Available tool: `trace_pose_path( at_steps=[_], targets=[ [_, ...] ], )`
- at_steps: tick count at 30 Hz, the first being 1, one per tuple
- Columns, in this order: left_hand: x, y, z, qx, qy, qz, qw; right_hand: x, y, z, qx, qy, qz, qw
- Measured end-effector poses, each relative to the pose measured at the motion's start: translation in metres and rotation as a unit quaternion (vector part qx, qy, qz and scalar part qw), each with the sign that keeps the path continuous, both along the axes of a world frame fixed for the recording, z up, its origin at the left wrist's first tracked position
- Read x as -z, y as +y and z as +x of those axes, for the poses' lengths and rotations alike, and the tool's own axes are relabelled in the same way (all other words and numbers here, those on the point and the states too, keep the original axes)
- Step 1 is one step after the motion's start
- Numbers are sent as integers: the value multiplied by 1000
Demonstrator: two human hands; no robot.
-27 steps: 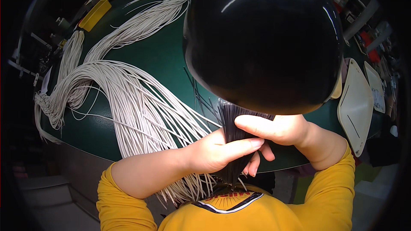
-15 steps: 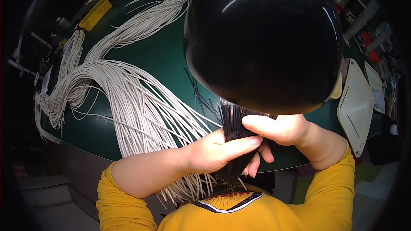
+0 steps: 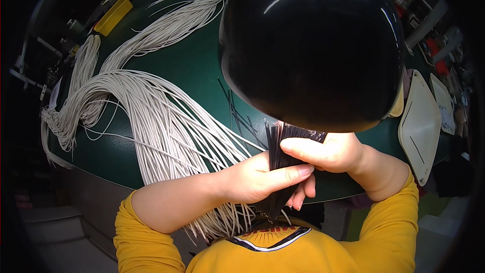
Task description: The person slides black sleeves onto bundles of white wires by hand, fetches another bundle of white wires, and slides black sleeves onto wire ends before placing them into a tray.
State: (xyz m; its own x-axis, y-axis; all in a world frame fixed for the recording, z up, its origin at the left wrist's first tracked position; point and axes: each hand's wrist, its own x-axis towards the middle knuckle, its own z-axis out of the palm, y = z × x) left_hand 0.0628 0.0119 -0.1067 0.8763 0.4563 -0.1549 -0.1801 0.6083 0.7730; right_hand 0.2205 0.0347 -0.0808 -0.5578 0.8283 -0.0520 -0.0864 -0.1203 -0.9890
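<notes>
A thick bundle of short black wires (image 3: 283, 147) is gripped between my two hands, in front of my chest. My left hand (image 3: 268, 178) closes round it from the left, thumb lying across its front. From the right, my right hand (image 3: 323, 152) wraps the upper part, with its thumb pressed on the wires. Shiny tips show at the bundle's upper end, below a large glossy black dome (image 3: 313, 55). The bundle's lower end points toward my yellow shirt. Some of my fingers are hidden behind the wires.
Long white cables (image 3: 161, 136) fan across the green table (image 3: 166, 63) on the left, some hanging over its near edge. A few loose black wires (image 3: 231, 106) lie beyond my hands. A yellow tray (image 3: 113, 16) stands far left; a pale tray (image 3: 419, 126) is at the right.
The upper end of the black wire bundle has shifted slightly right, and more of its tips show below the dome. My right thumb has moved a little left; both hands keep their hold.
</notes>
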Motion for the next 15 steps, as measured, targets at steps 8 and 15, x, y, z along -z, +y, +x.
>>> trace_pose_path(
  at_steps=[8, 15],
  targets=[
    [6, -2, 3, 0, 4, 21, 1000, 5, 2, -3, -18, 5, 49, 999],
    [3, -1, 1, 25, 18, 19, 999, 8, 2, -5, -1, 20, 76, 997]
  ],
)
